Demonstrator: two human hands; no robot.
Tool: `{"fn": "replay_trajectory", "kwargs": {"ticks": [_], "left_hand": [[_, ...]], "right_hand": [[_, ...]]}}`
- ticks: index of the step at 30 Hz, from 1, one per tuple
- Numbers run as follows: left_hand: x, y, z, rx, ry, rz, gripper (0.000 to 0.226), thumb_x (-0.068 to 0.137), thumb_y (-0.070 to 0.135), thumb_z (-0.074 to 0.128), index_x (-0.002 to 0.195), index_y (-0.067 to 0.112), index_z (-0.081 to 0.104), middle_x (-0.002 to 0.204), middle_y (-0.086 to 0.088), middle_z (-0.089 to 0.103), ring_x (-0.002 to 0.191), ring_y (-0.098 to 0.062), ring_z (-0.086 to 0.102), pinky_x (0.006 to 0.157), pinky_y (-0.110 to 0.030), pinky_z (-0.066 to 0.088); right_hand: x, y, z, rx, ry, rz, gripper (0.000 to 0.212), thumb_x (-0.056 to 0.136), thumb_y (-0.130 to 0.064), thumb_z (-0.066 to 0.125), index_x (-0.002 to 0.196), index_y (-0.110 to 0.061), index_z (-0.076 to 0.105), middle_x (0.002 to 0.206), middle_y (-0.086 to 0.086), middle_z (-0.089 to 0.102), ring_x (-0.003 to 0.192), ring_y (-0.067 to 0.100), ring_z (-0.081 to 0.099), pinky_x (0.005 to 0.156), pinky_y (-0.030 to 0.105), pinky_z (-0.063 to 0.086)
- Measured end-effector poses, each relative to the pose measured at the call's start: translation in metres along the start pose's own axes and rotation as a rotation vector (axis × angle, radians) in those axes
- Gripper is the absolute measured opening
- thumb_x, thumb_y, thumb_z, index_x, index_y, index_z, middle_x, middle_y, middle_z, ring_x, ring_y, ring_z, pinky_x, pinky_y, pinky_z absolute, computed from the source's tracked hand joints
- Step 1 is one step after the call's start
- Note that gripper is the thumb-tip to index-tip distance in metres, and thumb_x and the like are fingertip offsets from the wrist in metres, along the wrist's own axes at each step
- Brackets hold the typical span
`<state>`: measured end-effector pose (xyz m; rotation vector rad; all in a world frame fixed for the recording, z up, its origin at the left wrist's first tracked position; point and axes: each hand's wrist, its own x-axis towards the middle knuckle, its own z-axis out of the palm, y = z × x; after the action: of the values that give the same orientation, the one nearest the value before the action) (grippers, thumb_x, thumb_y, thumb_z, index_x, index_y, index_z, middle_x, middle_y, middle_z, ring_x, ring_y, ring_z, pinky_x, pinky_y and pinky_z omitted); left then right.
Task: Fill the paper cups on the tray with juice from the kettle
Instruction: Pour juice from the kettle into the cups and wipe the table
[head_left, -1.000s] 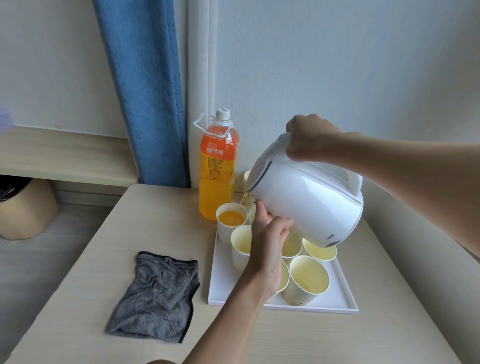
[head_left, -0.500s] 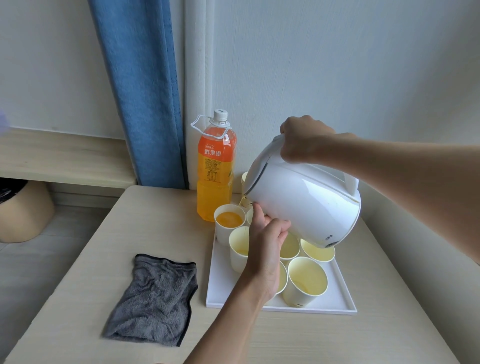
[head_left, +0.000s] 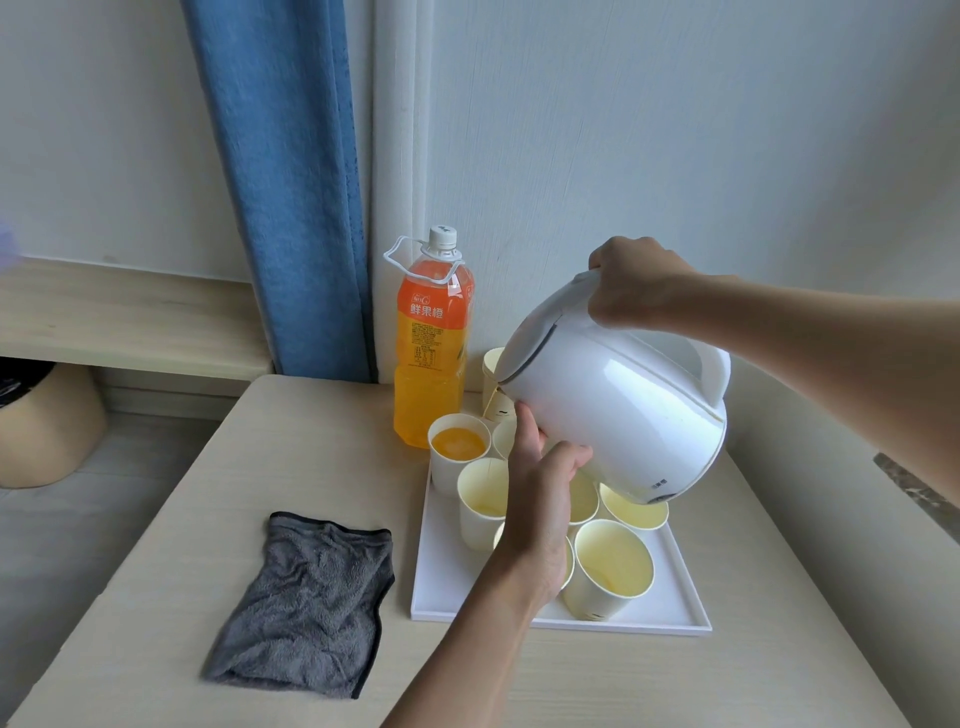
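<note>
A white kettle (head_left: 623, 415) is tilted to the left above the white tray (head_left: 675, 618). My right hand (head_left: 634, 286) grips its handle from above. My left hand (head_left: 540, 499) presses against the kettle's lower body, fingers around it. A thin stream of juice runs from the spout into a paper cup (head_left: 480, 499) that holds a little juice. Behind it, a paper cup (head_left: 458, 454) is full of orange juice. Several other pale cups stand on the tray, such as the front cup (head_left: 608, 571); some are hidden by my left hand.
A tall bottle of orange juice (head_left: 431, 353) stands behind the tray. One more paper cup (head_left: 493, 379) sits behind the spout. A grey cloth (head_left: 311, 597) lies on the table's left. A blue curtain (head_left: 291, 182) hangs behind, and the wall is close on the right.
The kettle has stayed tilted over the same cup, shifting only slightly. Both hands keep their hold. The view has drifted a little.
</note>
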<state>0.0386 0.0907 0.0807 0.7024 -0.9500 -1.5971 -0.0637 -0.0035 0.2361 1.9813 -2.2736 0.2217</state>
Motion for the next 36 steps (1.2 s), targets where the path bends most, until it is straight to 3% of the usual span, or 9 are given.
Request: {"fn": "replay_trajectory", "kwargs": {"ticks": [4,8,15,21,26,36], "left_hand": [[0.0,-0.002,0.006,-0.003,-0.012,-0.035,0.066,0.075,0.014,0.053,0.135,0.042,0.048,0.133,0.006,0.069,0.127,-0.013,0.062,0.102,-0.026,0.047],[-0.001,-0.009,0.013,-0.029,-0.042,-0.064,0.069,0.075,0.013,0.052,0.139,0.038,0.051,0.133,-0.004,0.069,0.131,-0.023,0.06,0.113,-0.035,0.045],[0.0,-0.02,0.019,-0.061,-0.04,-0.108,0.056,0.073,0.014,0.054,0.118,0.045,0.063,0.129,-0.008,0.07,0.133,-0.031,0.058,0.118,-0.042,0.041],[0.002,-0.023,0.018,-0.054,-0.051,-0.134,0.055,0.072,0.014,0.054,0.12,0.04,0.061,0.113,0.0,0.07,0.118,-0.025,0.063,0.117,-0.04,0.043],[0.001,-0.024,0.018,-0.06,-0.051,-0.149,0.054,0.072,0.014,0.054,0.119,0.039,0.062,0.113,-0.001,0.069,0.115,-0.022,0.063,0.118,-0.043,0.041],[0.0,-0.027,0.022,-0.092,-0.063,-0.189,0.052,0.071,0.014,0.053,0.116,0.038,0.061,0.109,0.005,0.073,0.131,-0.029,0.061,0.119,-0.044,0.04]], "right_hand": [[0.0,0.008,0.0,-0.025,0.005,0.017,0.023,0.07,-0.007,0.048,0.089,-0.012,0.06,0.083,0.009,0.055,0.072,0.03,0.056,0.073,0.038,0.052],[-0.001,0.014,0.001,-0.073,-0.009,0.016,0.017,0.074,-0.009,0.048,0.088,-0.012,0.058,0.082,0.008,0.054,0.07,0.028,0.054,0.068,0.034,0.049],[-0.004,0.019,0.004,-0.107,-0.051,0.017,0.009,0.077,-0.012,0.049,0.083,-0.011,0.056,0.082,0.008,0.055,0.067,0.027,0.053,0.066,0.031,0.045],[-0.008,0.021,0.003,-0.106,-0.076,0.024,0.003,0.079,-0.011,0.049,0.078,-0.011,0.052,0.08,0.009,0.054,0.065,0.026,0.051,0.062,0.029,0.041],[-0.012,0.018,0.001,-0.11,-0.086,0.02,0.012,0.083,-0.014,0.049,0.072,-0.012,0.046,0.077,0.007,0.05,0.065,0.027,0.049,0.062,0.03,0.039],[-0.019,0.018,-0.003,-0.137,-0.108,0.033,0.011,0.084,-0.013,0.049,0.073,-0.012,0.046,0.079,0.007,0.05,0.072,0.03,0.053,0.067,0.03,0.042]]}}
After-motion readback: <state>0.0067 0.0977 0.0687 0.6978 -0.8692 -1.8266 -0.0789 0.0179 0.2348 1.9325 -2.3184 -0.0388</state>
